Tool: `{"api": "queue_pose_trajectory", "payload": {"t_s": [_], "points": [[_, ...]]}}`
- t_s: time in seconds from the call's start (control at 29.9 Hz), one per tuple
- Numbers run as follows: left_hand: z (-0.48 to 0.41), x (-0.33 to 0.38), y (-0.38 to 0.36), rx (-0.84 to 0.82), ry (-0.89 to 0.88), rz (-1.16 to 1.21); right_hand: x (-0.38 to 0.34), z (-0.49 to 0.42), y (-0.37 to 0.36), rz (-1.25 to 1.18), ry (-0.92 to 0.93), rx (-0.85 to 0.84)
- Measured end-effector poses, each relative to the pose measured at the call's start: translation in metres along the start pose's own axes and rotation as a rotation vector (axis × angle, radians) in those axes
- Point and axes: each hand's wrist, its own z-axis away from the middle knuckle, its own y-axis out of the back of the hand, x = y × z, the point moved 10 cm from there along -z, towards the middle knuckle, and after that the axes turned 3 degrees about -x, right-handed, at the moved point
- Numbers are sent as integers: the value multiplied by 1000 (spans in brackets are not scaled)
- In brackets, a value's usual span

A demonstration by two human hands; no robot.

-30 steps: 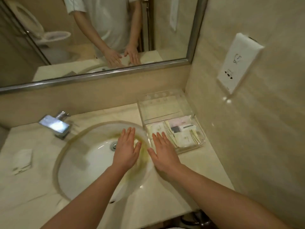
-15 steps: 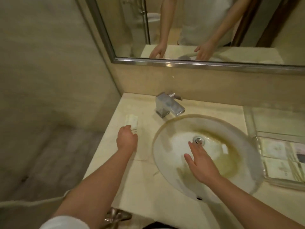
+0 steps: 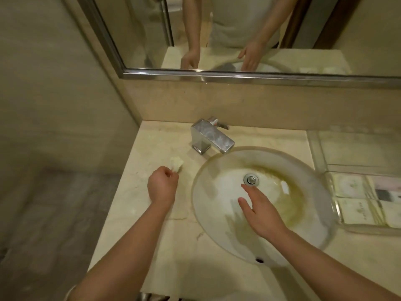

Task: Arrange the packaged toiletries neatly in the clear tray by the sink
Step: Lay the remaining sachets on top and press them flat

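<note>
White shirt [image 3: 236,20] (sleeve edge [image 3: 69,292] lower left), forearms bare.

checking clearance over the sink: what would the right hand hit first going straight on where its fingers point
Probably the faucet, just beyond the drain; how high the right hand hovers over the sink is unclear.

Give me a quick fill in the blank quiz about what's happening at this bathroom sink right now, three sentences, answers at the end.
1. The left hand pinches a small white packet on the counter, on the ____ side of the sink.
2. The right hand, fingers straight, hangs over the sink and holds ____.
3. Other packaged toiletries lie in the clear ____ on the sink's right.

Missing words: left; nothing; tray.
</note>
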Motion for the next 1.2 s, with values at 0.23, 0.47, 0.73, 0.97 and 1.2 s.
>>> {"api": "queue_pose_trajectory", "payload": {"t_s": [0.23, 0.47, 0.73, 0.97, 1.2], "points": [[124, 68, -82, -592, 238, 929, 10, 14, 27, -596, -76, -15], [207, 144, -148, -786, 97, 700, 72, 56, 99, -744, -106, 140], [265, 232, -221, -774, -107, 480, 175, 104, 156, -557, -157, 61], [303, 290, -286, -793, 47, 613, 284, 128, 201, -963, -434, 287], [310, 322, -337, -897, 110, 474, 349, 98, 279, -771, -513, 661]]}}
